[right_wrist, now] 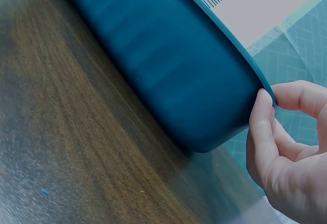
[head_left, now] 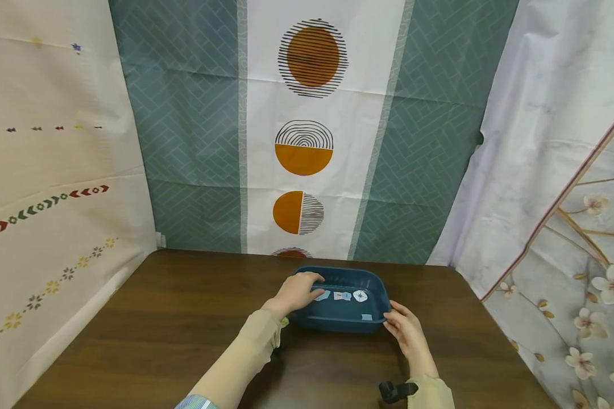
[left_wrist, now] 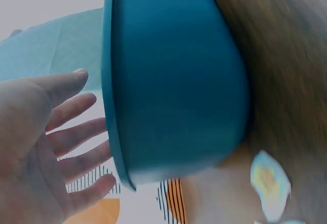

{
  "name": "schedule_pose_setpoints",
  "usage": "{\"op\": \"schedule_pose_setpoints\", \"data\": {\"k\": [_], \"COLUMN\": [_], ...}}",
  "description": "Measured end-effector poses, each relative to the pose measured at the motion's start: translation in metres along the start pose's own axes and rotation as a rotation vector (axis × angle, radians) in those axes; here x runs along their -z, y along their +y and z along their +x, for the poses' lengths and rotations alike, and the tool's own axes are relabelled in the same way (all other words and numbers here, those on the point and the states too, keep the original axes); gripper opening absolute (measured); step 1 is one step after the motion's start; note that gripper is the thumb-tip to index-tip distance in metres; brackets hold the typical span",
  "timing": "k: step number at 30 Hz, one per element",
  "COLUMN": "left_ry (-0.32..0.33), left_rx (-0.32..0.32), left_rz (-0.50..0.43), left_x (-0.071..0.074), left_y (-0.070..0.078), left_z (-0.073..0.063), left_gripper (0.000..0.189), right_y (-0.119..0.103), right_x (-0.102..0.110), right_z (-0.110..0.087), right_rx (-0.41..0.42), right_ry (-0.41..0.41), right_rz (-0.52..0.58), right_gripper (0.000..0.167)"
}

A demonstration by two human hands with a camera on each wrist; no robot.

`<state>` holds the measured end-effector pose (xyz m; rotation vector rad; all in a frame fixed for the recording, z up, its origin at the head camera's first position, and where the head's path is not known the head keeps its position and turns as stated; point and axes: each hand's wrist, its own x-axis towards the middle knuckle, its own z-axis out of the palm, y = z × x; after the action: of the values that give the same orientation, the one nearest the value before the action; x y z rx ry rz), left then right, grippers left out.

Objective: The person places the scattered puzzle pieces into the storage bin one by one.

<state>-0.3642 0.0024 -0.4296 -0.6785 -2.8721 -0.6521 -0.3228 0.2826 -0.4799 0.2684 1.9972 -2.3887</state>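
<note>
A dark blue plastic tub (head_left: pixel 332 310) stands on the table. Inside it lie several small flat pieces: a round white one with a compass design (head_left: pixel 360 296), a pink and blue piece (head_left: pixel 342 296), a pale blue piece (head_left: pixel 323 295) partly behind my left hand, and a small light blue one (head_left: pixel 366 317). My left hand (head_left: pixel 297 291) hovers over the tub's left side, fingers spread and loosely bent; in the left wrist view the fingertips are right at the rim (left_wrist: pixel 108 81). At the near right corner, my right hand (head_left: pixel 406 330) pinches the rim between thumb and fingers.
Brown wooden table (head_left: pixel 184 318) extends on both sides of the tub. A patterned curtain (head_left: pixel 194 142) hangs behind it, with printed cloths at left and right. In the left wrist view, a small pale piece with a yellow middle (left_wrist: pixel 270 180) shows beyond the tub.
</note>
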Motion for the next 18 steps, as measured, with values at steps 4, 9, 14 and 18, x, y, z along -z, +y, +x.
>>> {"op": "schedule_pose_setpoints", "data": {"k": [4, 9, 14, 18], "left_ry": [0.029, 0.042, 0.053, 0.068], "left_rx": [0.014, 0.053, 0.092, 0.130], "left_rz": [-0.017, -0.046, -0.058, -0.066], "left_x": [0.008, 0.015, 0.021, 0.026], "left_y": [-0.014, -0.028, -0.043, -0.054], "left_z": [-0.009, -0.020, -0.032, -0.041], "left_gripper": [0.033, 0.035, 0.038, 0.039], "right_y": [-0.001, -0.001, 0.000, -0.002], "right_x": [0.000, 0.000, 0.000, -0.001], "right_z": [-0.001, -0.001, 0.000, 0.000], "right_rx": [-0.007, -0.012, -0.011, -0.010], "right_ry": [0.007, 0.002, -0.005, 0.000], "right_rz": [0.003, 0.000, -0.010, -0.007], "right_gripper": [0.056, 0.056, 0.055, 0.055]}}
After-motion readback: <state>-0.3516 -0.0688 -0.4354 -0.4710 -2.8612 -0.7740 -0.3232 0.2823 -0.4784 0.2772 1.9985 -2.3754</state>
